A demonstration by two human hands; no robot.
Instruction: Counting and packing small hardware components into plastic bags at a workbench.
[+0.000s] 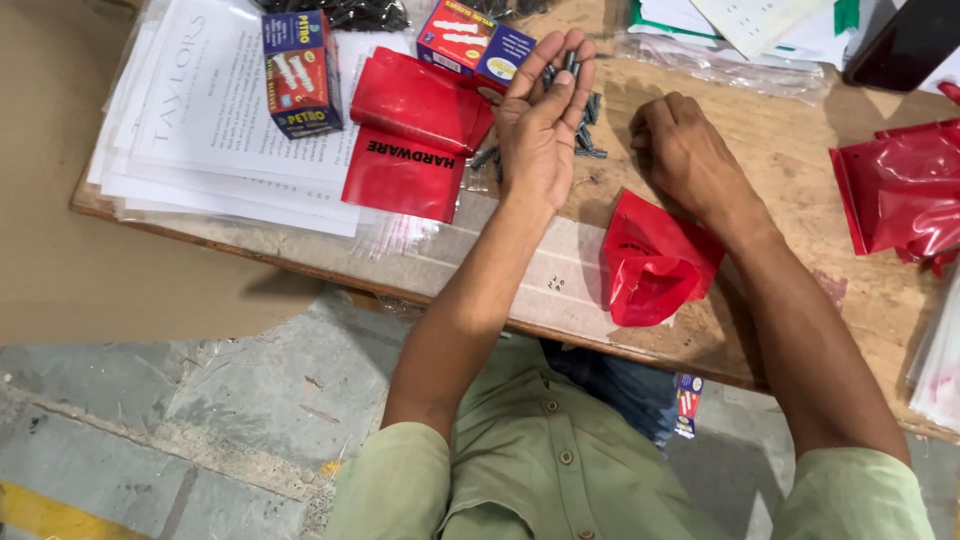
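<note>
Work surface: worn wooden tabletop [800, 160], scuffed and stained, edge running approx. 9 to 4 o'clock across the frame. Beside it at 9 o'clock: flat brown board [60, 200], plain. Floor [200, 400] at 7 o'clock: grey stone slabs w/ cracked, gritty joints; yellow painted stripe [50, 512] at the 8 o'clock corner. Lighting: even, soft shadows falling under the table edge.

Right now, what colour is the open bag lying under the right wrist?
Red; the open bag shows best in the head view.
</note>
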